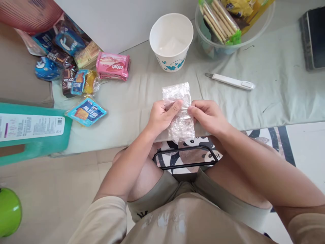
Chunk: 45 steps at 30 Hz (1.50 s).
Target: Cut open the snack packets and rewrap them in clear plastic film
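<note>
A crinkled clear plastic wrapper (pixel 180 127) hangs between my hands at the table's front edge, its lower end over my lap. My left hand (pixel 164 114) grips it with the thumb laid across its front. On the other side, my right hand (pixel 207 114) pinches the wrapper's right edge between thumb and fingers. Whether anything is inside the wrapper I cannot tell. Behind it stands a white paper cup (pixel 171 44) with a blue leaf print and some clear plastic inside. A white utility knife (pixel 230 81) lies to the right, its tip pointing left.
At the left are several snack packs, including a pink wafer pack (pixel 113 66) and a blue diamond-shaped pack (pixel 86 112). A teal container (pixel 50 135) sits on the left edge. A clear bowl (pixel 262 23) of snacks and a dark device (pixel 315 39) stand back right.
</note>
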Available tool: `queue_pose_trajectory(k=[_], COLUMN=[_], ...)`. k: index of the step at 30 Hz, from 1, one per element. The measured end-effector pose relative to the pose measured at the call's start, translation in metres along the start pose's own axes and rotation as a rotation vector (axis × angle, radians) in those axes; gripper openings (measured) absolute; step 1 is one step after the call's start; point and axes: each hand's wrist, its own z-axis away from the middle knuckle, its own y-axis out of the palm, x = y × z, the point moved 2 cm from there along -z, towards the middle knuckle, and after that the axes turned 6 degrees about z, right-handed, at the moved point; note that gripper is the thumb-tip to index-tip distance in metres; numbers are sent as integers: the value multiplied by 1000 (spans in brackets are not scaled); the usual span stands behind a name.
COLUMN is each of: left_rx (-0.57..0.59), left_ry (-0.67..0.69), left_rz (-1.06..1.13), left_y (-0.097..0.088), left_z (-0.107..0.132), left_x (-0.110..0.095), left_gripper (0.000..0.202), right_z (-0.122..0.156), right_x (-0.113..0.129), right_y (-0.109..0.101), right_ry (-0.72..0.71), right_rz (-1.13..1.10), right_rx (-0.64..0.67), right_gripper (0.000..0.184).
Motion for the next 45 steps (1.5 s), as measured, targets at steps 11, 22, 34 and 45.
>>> queue_pose_trajectory(k=[11, 22, 34, 45], left_rx=[88, 39, 9, -35], left_ry=[-61, -86, -192, -141], left_rz=[-12, 36, 298, 253], left_y=[5, -11, -11, -7], left_z=[1, -1, -6, -4], left_x=[0, 10, -1, 8], left_gripper=[64, 46, 24, 68], right_z=[1, 3, 4, -3], right_x=[-8, -9, -9, -21], right_y=[0, -6, -12, 0], right_ry=[-54, -61, -166, 22], right_rz=[-49, 126, -2, -132], right_rx=[-154, -158, -120, -153], right_gripper=[32, 22, 23, 31])
